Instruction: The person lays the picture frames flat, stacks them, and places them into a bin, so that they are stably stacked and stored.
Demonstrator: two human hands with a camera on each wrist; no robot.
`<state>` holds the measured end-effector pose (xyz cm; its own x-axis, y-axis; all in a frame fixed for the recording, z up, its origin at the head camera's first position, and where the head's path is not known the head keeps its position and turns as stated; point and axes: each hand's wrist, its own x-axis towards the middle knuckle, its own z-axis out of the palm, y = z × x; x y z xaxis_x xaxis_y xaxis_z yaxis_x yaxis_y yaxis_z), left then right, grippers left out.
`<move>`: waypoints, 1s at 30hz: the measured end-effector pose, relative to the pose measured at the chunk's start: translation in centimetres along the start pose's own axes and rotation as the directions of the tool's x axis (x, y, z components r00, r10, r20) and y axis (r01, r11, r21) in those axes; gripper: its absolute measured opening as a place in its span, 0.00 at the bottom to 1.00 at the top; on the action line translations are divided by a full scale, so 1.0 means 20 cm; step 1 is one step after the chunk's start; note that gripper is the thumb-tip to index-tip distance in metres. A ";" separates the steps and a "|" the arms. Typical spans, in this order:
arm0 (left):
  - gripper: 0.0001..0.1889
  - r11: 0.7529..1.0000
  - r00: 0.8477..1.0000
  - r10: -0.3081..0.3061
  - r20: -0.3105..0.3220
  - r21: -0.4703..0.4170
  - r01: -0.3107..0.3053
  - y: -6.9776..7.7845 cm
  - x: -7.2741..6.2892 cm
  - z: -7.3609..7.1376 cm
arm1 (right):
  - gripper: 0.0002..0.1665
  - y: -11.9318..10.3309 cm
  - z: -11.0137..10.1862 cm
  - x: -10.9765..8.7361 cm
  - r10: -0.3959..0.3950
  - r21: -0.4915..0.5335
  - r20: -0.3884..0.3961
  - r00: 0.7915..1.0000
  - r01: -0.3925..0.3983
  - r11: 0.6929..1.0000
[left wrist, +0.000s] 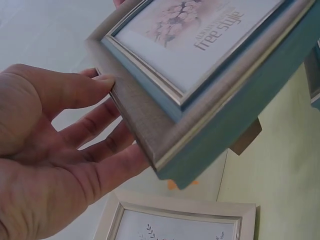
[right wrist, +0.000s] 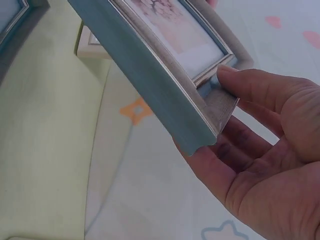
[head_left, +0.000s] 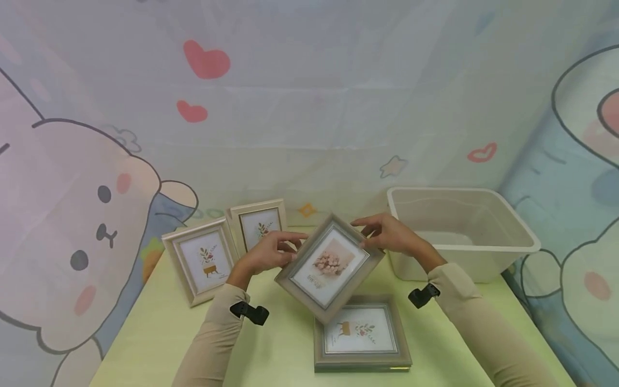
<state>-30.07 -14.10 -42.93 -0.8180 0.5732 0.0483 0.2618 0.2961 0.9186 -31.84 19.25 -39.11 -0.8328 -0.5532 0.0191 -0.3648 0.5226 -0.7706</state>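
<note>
Both hands hold a grey-brown picture frame with a pink flower print, tilted above the table. The left hand grips its left edge, thumb on the front border and fingers behind, as the left wrist view shows. At the upper right edge, the right hand pinches the frame the same way; its thumb presses the front border. Teal-looking sides and part of a back stand show in the left wrist view. Below, another grey-brown picture frame lies face up, partly covered by the held one.
Two cream picture frames, one in front and one behind, stand upright at the left. A beige plastic bin is at the back right of the green table. A cartoon-printed cloth hangs behind.
</note>
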 end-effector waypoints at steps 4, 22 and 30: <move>0.28 1.000 0.999 -0.018 0.044 0.016 0.017 0.01 0.00 0.00 | 0.36 0.03 0.03 -0.02 -0.014 0.031 0.032 0.999 0.013 0.999; 0.18 0.997 0.995 -0.070 0.070 -0.014 0.072 -0.02 0.00 0.01 | 0.39 0.15 0.17 -0.15 0.083 0.231 -0.045 0.996 -0.070 0.970; 0.18 0.995 0.996 -0.087 0.003 -0.047 0.087 -0.10 -0.04 0.03 | 0.39 0.21 0.20 -0.20 0.118 0.283 -0.116 0.986 -0.081 0.956</move>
<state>-29.61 -14.73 -45.06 -0.8364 0.5472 -0.0330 0.1652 0.3090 0.9366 -28.41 21.04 -44.84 -0.9128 -0.4084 0.0021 -0.1632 0.3602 -0.9185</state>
